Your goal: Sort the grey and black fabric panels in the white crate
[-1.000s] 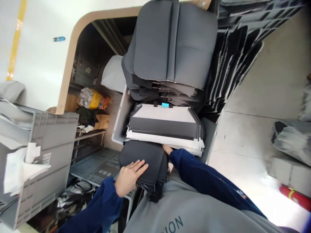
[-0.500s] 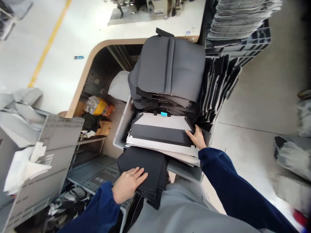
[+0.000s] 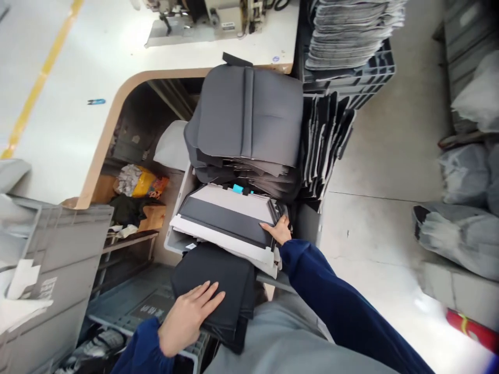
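My left hand (image 3: 187, 317) lies flat, fingers spread, on a folded stack of black fabric (image 3: 218, 283) resting on my lap. My right hand (image 3: 277, 229) grips the near right corner of a stack of white-and-dark-grey panels (image 3: 230, 218) sitting in a grey bin (image 3: 175, 241) in front of me. Behind that stack, a tall pile of dark grey padded covers (image 3: 249, 117) rises from the same bin. A small blue tag (image 3: 237, 188) shows between the two piles.
A white sewing table (image 3: 62, 124) with a curved wooden edge stands at left, a sewing machine (image 3: 198, 21) at its far side. A grey crate (image 3: 54, 280) is at near left. Upright dark panels (image 3: 323, 140) and a crate of grey pieces (image 3: 351, 36) stand right.
My right hand came out from under the panel stack and took hold of its right corner, then shifted with it slightly. The view swung up and left. My left hand stayed on the black fabric.
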{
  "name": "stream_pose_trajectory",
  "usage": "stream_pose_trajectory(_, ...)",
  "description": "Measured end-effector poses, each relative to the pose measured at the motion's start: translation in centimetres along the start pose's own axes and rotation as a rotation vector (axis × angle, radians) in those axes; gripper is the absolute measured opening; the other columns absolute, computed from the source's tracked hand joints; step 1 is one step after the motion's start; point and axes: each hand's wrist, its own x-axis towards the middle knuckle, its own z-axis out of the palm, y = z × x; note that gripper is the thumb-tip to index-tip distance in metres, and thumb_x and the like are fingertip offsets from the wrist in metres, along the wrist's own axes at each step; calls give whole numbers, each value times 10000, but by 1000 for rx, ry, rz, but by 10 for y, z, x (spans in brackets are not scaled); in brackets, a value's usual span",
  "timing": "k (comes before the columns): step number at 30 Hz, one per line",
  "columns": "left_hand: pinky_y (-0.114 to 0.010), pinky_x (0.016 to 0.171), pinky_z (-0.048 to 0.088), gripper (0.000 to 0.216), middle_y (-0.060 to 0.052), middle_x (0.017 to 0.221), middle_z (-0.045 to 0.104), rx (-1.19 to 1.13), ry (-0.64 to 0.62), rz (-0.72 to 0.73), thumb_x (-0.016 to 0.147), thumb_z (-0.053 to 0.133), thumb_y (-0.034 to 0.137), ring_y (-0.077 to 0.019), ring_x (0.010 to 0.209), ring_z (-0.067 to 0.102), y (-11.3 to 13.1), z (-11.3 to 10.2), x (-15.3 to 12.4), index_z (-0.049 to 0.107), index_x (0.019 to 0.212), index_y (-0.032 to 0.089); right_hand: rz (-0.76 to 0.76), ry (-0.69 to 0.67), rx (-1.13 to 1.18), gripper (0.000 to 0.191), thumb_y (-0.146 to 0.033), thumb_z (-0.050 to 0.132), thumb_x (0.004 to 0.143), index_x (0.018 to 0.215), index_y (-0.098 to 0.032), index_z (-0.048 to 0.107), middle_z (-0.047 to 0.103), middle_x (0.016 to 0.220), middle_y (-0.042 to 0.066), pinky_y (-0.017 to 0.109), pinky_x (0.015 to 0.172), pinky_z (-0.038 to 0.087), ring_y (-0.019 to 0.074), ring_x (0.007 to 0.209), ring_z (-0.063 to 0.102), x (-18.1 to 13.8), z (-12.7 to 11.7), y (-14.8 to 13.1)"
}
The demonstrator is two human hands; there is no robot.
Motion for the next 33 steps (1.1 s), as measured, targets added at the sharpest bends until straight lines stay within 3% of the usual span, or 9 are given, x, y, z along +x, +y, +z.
stream_pose_trajectory(2,-405,1112,338,1029,-11,1519,214,36,-30,-9,520,385,-80,-218,1381,277,4,-1,-1,273,1467,309,-80,-17,-72,1070,-563,631,716,1486,-70,76,75,1512,240,564,1036,304,449,1297,312,-13,-17,-1)
stream_pose_trajectory(5,-388,1124,321,1083,2,1520,174,79,-88,-31,466,389,-70,-216,1387,256,12,-4,-1,261,1470,314,-458,142,-210,817,-510,550,816,1474,-149,227,51,1547,158,655,1061,140,461,1377,65,-43,-28,-5)
stream_pose_trajectory(9,-388,1097,363,1051,-16,1509,222,104,-65,-7,467,408,-40,-229,1368,304,19,-10,9,300,1462,278,-1131,64,-368,566,-494,479,883,1405,-301,380,165,1546,40,678,1067,-28,362,1416,-2,-60,16,-13)
stream_pose_trajectory(11,-373,1082,384,1004,-14,1498,272,87,2,22,498,403,-34,-213,1353,342,16,-9,13,330,1451,273,-1271,-44,-477,576,-429,562,855,1395,-331,386,185,1542,4,706,1053,-2,367,1414,15,-51,48,-13)
stream_pose_trajectory(16,-373,1098,363,970,-5,1494,313,12,144,-7,498,399,-35,-186,1367,320,11,4,9,387,1419,268,-1309,-84,-500,494,-456,527,878,1349,-321,457,236,1526,-16,697,1060,4,360,1414,48,-38,68,-12)
stream_pose_trajectory(21,-474,1153,219,845,-39,1496,325,-45,259,-118,599,476,31,-223,1393,259,27,-11,-10,385,1419,211,-1182,-93,-418,422,-266,357,930,1301,-154,526,366,1463,74,532,1141,146,271,1396,214,-54,4,20)
stream_pose_trajectory(27,-510,1162,109,586,-93,1492,323,-28,648,-294,865,522,353,-254,1404,214,35,-38,-34,382,1409,184,-1059,-157,-306,472,-341,329,920,1272,-105,538,500,1338,130,399,1079,368,231,1250,451,-59,-46,78)
stream_pose_trajectory(30,-488,1151,192,597,-121,1516,248,-185,934,-460,892,503,371,-244,1409,205,47,-20,-38,307,1428,195,-1151,-223,-336,485,-348,333,922,1318,-115,488,463,1372,126,378,1089,363,221,1274,426,-66,-49,71)
stream_pose_trajectory(33,-428,1110,314,560,-133,1509,249,-506,1229,-751,938,426,363,-210,1391,265,74,32,-24,233,1438,202,-1271,-342,-541,480,-289,348,912,1326,-79,471,437,1385,161,408,1070,371,259,1251,446,-77,-47,48)
